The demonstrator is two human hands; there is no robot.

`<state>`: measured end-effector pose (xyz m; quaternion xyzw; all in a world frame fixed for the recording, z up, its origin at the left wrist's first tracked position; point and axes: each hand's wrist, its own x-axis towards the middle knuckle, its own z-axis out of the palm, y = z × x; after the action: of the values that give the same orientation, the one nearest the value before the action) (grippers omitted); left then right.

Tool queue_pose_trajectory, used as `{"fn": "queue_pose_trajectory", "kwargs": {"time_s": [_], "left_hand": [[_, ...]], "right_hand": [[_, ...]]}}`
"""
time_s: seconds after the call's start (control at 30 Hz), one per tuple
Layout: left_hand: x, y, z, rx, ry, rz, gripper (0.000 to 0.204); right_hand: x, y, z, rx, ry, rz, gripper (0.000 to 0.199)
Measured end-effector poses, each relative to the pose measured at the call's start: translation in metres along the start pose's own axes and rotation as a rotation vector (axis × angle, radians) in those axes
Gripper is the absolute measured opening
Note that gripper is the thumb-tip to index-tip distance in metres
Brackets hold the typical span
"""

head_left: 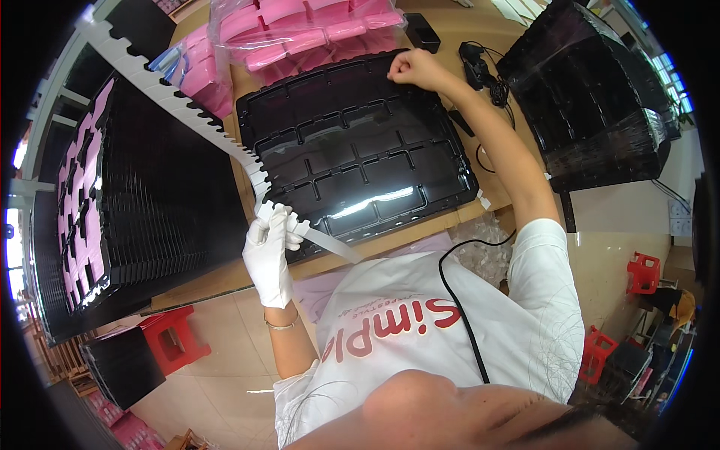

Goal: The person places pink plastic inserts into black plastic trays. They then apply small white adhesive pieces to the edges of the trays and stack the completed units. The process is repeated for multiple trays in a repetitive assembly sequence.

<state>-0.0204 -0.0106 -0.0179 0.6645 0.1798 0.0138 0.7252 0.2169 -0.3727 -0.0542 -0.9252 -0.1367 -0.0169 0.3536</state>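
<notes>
White notched strip (166,94) in the left hand (268,247), white-gloved; left grip clamped on it near its lower end, over the near left corner of the black tray (360,142). Strip runs to upper left, a short end sticks out toward the shirt (405,315). Right hand (416,69), bare, at the tray's far right edge, grip together, fingers curled. Tray lies on the tabletop (457,26). Pink pieces (322,34) in clear plastic beyond; black tray stack (165,187) at left.
</notes>
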Motion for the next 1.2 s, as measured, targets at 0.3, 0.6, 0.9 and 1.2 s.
{"fn": "queue_pose_trajectory", "kwargs": {"time_s": [0.3,0.6,0.9,1.2], "left_hand": [[-0.013,0.000,0.020,-0.108,-0.119,-0.070,0.017],[-0.020,-0.012,0.050,-0.150,-0.192,-0.071,0.015],[-0.022,-0.010,0.056,-0.093,-0.208,-0.040,0.016],[-0.023,-0.010,0.062,-0.029,-0.202,-0.037,0.016]], "right_hand": [[-0.156,-0.124,0.042,1.574,-0.216,0.422,0.013],[-0.202,-0.181,0.092,0.569,0.173,-0.101,0.010],[-0.219,-0.129,0.000,0.663,-0.025,0.308,0.011],[-0.209,-0.074,-0.008,-0.009,-0.038,0.313,0.018]]}}
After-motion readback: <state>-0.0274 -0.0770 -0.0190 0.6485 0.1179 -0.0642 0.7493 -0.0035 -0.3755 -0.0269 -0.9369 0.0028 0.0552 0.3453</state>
